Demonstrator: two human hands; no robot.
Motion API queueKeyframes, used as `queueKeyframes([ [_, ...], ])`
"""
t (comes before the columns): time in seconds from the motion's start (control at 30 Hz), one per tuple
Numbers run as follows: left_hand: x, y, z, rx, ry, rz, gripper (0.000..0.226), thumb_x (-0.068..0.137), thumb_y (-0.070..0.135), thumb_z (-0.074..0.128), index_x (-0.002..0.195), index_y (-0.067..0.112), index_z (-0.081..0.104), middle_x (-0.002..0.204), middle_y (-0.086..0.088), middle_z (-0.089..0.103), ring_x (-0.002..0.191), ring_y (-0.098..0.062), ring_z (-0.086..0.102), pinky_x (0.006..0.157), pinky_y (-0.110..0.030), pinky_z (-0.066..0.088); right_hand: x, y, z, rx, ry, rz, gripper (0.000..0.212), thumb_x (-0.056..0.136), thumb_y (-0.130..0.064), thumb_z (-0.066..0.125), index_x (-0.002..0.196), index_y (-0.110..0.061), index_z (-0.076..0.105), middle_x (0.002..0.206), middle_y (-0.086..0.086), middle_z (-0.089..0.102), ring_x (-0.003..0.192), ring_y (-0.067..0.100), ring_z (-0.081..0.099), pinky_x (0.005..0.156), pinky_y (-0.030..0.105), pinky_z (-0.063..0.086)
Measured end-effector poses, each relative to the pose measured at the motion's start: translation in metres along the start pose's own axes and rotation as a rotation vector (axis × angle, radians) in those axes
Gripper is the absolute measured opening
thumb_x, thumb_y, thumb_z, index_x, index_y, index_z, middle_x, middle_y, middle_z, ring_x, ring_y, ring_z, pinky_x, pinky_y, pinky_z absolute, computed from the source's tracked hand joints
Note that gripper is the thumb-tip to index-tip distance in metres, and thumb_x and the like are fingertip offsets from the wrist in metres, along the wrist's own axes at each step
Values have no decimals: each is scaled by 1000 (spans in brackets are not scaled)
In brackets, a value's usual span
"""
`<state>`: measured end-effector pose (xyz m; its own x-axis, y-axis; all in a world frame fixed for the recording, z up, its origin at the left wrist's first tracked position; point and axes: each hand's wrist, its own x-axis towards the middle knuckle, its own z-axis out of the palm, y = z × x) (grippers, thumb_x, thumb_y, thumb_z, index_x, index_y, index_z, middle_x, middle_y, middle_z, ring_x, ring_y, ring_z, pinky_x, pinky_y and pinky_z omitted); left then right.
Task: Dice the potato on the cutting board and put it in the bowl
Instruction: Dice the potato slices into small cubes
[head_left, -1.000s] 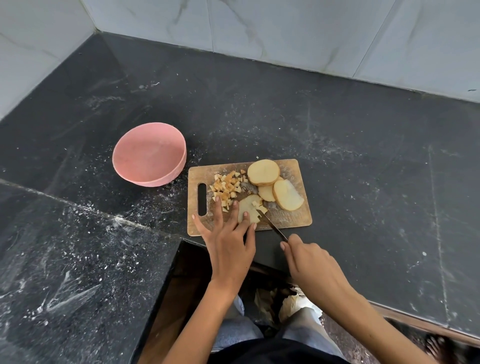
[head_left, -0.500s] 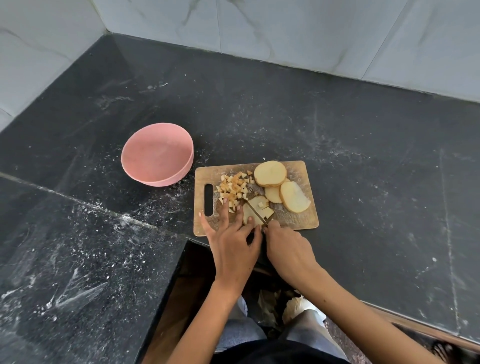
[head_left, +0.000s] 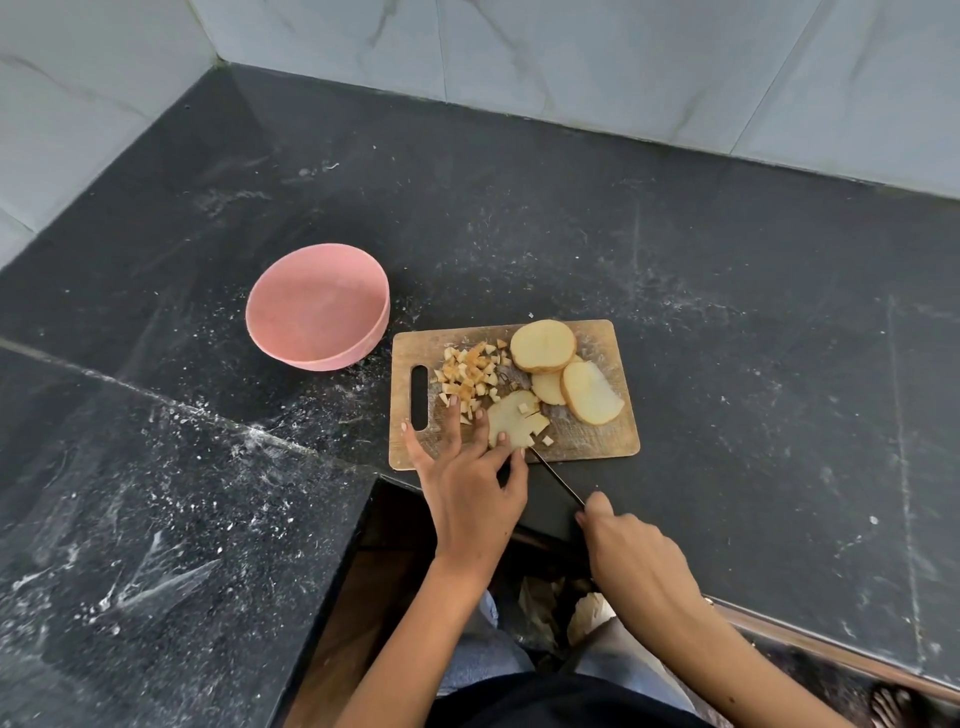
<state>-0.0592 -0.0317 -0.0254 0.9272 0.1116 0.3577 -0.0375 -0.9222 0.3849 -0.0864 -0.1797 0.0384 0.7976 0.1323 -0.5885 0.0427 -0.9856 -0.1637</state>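
Board (head_left: 587, 441) sits lower centre near the counter (head_left: 727, 322) front edge: dice pile (head_left: 470, 376) by the handle slot, three slices (head_left: 566, 374) at its right half, wide bare counter to the right. Left hand (head_left: 467, 493), fingers straight and spread, presses the part-cut slice (head_left: 511, 423) at the board's near edge. Right hand (head_left: 631, 556) grips the knife (head_left: 558, 480), tip at that slice; bowl (head_left: 317, 306) upper left, just off the board corner.

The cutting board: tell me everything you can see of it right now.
The cutting board is a small, scuffed wooden rectangle with a slot handle at its left end, lying flat on the black countertop right of the pink bowl. It carries potato dice, three thick slices and a part-cut slice under the left hand fingertips.
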Motion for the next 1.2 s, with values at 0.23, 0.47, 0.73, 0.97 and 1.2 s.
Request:
queueKeyframes([
  [0.23,-6,-1,2,-16,-12,-16,15,85,29,66,84,22,79,113,-3,71,138,-26,40,114,-62,9,-7,12,-8,136,94,-70,27,103,-38,20,88,-17,29,68,-2,40,73,32,51,62,34,34],
  [0.47,-8,-3,-1,-31,50,-20,14,85,32,67,86,27,79,138,-8,54,143,-30,31,117,-51,-7,15,-5,-12,223,238,-169,23,103,-35,25,89,-18,30,64,-5,34,75,33,56,59,35,32],
  [0.73,-8,-5,-1,-52,85,-33,8,82,28,71,82,28,79,142,-10,51,143,-28,30,116,-53,-6,28,-19,-12,190,230,-144,27,104,-36,22,89,-16,32,87,10,61,82,34,60,60,34,32],
  [0.97,-6,-5,-2,-92,29,-112,13,81,36,65,81,32,78,151,-14,38,148,-24,15,117,-49,-10,34,-29,-14,121,180,-123,33,104,-35,22,106,-9,43,100,14,63,91,36,61,62,35,34],
  [1.2,-4,-2,-4,-105,14,-117,9,81,34,68,78,33,77,155,-13,30,149,-23,8,116,-48,-13,45,-32,-12,44,130,-70,24,105,-24,26,113,-9,42,111,13,62,100,33,62,66,35,37],
])
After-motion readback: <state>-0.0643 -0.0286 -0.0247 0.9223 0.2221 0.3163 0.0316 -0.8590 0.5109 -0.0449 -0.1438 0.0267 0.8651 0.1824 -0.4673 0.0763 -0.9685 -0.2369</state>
